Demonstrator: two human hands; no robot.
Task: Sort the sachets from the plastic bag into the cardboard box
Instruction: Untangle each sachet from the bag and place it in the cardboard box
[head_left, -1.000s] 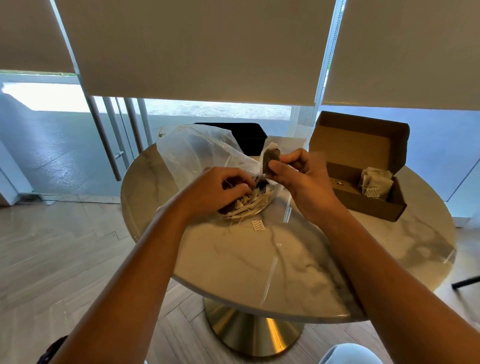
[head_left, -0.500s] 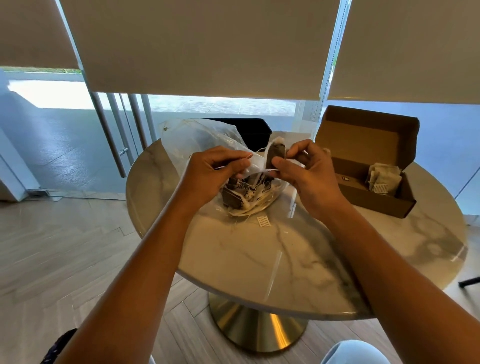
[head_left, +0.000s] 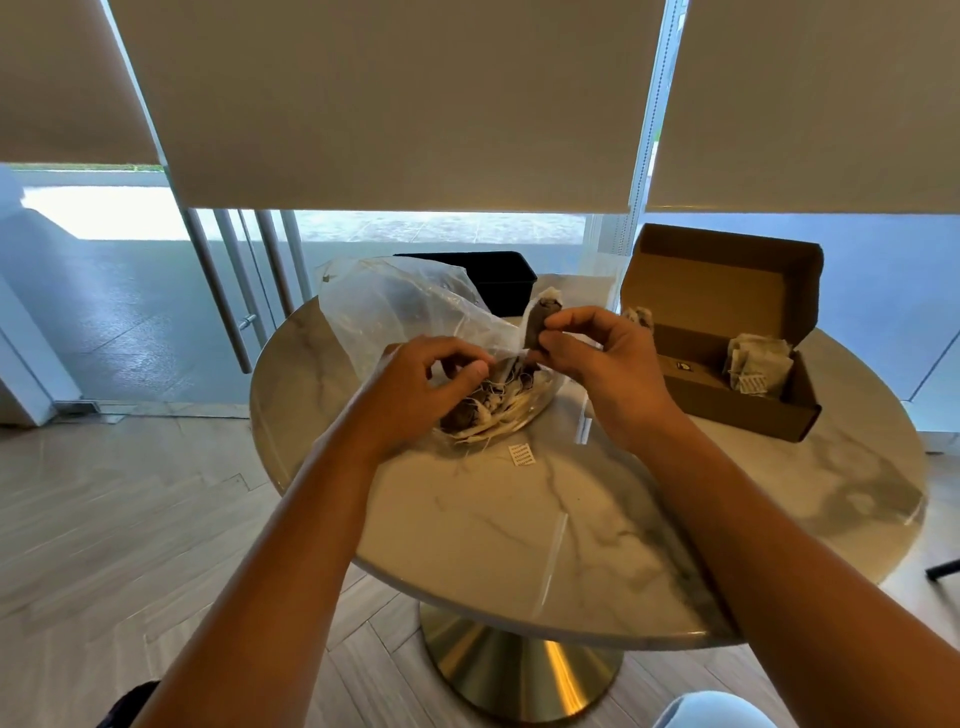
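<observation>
Brown sachet (head_left: 537, 326) upright, pinched between right hand (head_left: 605, 358) thumb and fingers, above bag (head_left: 395, 312) mouth; left hand (head_left: 426, 387) fingers curled at bag opening, whether pinching anything cannot tell; more sachets heaped inside bag; box (head_left: 727, 332) open at right, sachets inside; loose tag (head_left: 522, 455) on table (head_left: 519, 530).

Left hand (head_left: 423, 387) lifted out of the plastic bag (head_left: 395, 312) — fingers now loosely curled above the sachets. Right hand (head_left: 605, 358) raised slightly, sachet (head_left: 540, 322) held higher.
</observation>
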